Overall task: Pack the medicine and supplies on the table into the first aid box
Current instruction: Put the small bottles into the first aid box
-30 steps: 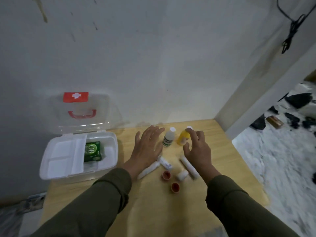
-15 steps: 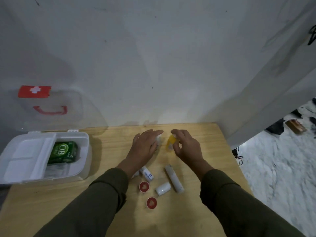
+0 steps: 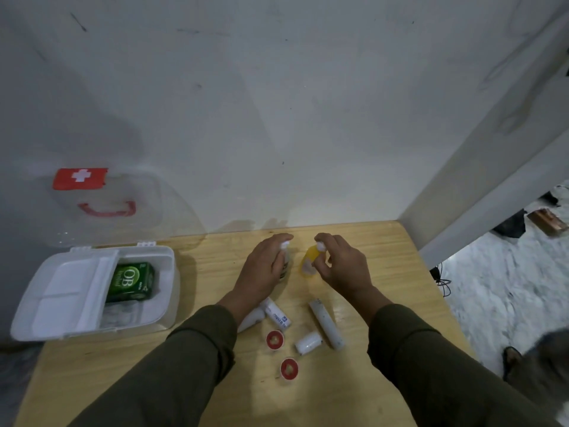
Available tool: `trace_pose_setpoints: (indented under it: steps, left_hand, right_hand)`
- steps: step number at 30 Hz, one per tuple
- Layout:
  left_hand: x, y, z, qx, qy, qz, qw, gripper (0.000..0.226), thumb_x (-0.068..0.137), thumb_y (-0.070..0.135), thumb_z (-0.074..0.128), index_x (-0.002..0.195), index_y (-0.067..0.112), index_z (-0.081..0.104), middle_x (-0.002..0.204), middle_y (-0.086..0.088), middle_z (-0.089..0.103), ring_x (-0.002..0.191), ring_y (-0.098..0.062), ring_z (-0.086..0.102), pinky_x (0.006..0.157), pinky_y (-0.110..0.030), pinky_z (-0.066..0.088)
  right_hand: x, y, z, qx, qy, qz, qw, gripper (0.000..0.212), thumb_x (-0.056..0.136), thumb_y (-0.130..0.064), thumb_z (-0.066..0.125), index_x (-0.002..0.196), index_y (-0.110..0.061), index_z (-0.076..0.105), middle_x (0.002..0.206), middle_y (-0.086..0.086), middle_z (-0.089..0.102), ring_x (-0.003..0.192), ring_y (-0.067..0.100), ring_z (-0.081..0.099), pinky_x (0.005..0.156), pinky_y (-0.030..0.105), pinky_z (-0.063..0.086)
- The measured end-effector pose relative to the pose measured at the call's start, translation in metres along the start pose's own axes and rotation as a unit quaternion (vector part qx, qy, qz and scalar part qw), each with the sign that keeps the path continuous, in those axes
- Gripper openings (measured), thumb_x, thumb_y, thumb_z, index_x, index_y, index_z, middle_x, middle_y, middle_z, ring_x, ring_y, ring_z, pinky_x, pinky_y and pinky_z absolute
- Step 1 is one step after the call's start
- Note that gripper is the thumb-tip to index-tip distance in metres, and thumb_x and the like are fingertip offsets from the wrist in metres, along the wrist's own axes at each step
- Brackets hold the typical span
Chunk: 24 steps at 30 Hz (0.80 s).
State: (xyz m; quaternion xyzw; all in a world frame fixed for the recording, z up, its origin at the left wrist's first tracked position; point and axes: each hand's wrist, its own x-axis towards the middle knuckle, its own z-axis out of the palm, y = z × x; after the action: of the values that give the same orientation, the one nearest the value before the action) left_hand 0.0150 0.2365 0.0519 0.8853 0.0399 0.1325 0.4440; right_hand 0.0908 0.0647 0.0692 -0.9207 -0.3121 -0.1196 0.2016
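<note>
The white first aid box [image 3: 171,282] lies open at the table's left, its clear lid [image 3: 101,208] leaning on the wall. A green carton [image 3: 131,282] sits inside beside a white tray insert [image 3: 69,291]. My left hand [image 3: 261,272] curls around an upright white bottle [image 3: 285,262]. Pinched by my right hand [image 3: 345,268] at the cap is a yellow bottle [image 3: 308,261]. Nearer me lie several white tubes [image 3: 326,323] and two small red-topped pots [image 3: 274,339].
The wooden table [image 3: 394,272] stands against a white wall at the back. Its right edge drops to a pale floor with a black cable [image 3: 443,282] and dark objects. A dark shape [image 3: 542,359] shows at the lower right.
Both hands have reached further forward and closed on the two bottles, the left on the white one and the right on the yellow one. The view has swung right.
</note>
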Motion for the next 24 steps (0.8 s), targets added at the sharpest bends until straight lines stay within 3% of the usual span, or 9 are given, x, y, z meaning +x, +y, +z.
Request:
trace_pose_setpoints:
  steps: [7, 12, 15, 19, 21, 24]
  left_hand:
    - [-0.013, 0.005, -0.056, -0.016, -0.007, 0.041, 0.999, 0.033, 0.097, 0.014, 0.04, 0.126, 0.028, 0.049, 0.129, 0.003, 0.055, 0.116, -0.011, 0.051, 0.092, -0.022, 0.038]
    - [-0.015, 0.011, -0.121, -0.009, 0.038, 0.093, 0.995, 0.031, 0.096, 0.014, 0.042, 0.124, 0.024, 0.051, 0.125, -0.001, 0.058, 0.111, -0.016, 0.055, 0.089, -0.032, 0.047]
    - [-0.017, 0.007, -0.167, -0.005, 0.068, 0.113, 0.991, 0.029, 0.096, 0.013, 0.043, 0.123, 0.019, 0.053, 0.124, -0.001, 0.06, 0.112, -0.017, 0.056, 0.09, -0.031, 0.047]
    - [-0.024, -0.009, -0.221, 0.002, 0.053, 0.1, 0.994, 0.028, 0.096, 0.015, 0.043, 0.123, 0.02, 0.052, 0.126, -0.001, 0.059, 0.115, -0.017, 0.054, 0.092, -0.033, 0.047]
    - [-0.029, -0.019, -0.241, 0.009, 0.038, 0.087, 0.995, 0.028, 0.096, 0.015, 0.044, 0.122, 0.021, 0.053, 0.124, -0.001, 0.059, 0.11, -0.016, 0.055, 0.089, -0.028, 0.045]
    - [-0.037, -0.032, -0.259, 0.028, 0.027, 0.079, 0.996, 0.027, 0.097, 0.013, 0.043, 0.121, 0.019, 0.054, 0.112, 0.001, 0.06, 0.089, -0.01, 0.052, 0.076, -0.009, 0.035]
  right_hand:
    - [-0.007, -0.061, -0.01, -0.006, 0.048, 0.034, 0.998, 0.031, 0.076, -0.018, 0.058, 0.107, -0.016, 0.06, 0.092, 0.006, 0.068, 0.062, 0.025, 0.063, 0.05, 0.027, 0.045]
    - [0.003, -0.124, -0.02, 0.002, 0.106, 0.021, 0.994, 0.03, 0.075, -0.017, 0.06, 0.105, -0.018, 0.06, 0.089, 0.003, 0.068, 0.061, 0.022, 0.063, 0.047, 0.027, 0.045]
    - [0.009, -0.166, -0.025, 0.029, 0.126, 0.011, 0.992, 0.029, 0.075, -0.014, 0.063, 0.104, -0.018, 0.059, 0.087, 0.002, 0.067, 0.058, 0.021, 0.061, 0.048, 0.028, 0.047]
    - [0.014, -0.218, -0.026, 0.065, 0.132, -0.023, 0.989, 0.029, 0.076, -0.015, 0.062, 0.104, -0.017, 0.06, 0.09, 0.002, 0.068, 0.057, 0.019, 0.061, 0.05, 0.03, 0.05]
    - [0.016, -0.24, -0.024, 0.079, 0.126, -0.034, 0.988, 0.028, 0.076, -0.017, 0.061, 0.104, -0.018, 0.06, 0.091, 0.002, 0.068, 0.057, 0.018, 0.061, 0.052, 0.031, 0.051]
    - [0.015, -0.266, -0.017, 0.082, 0.104, -0.042, 0.99, 0.029, 0.076, -0.018, 0.063, 0.105, -0.019, 0.059, 0.091, 0.0, 0.068, 0.058, 0.015, 0.061, 0.053, 0.032, 0.052]
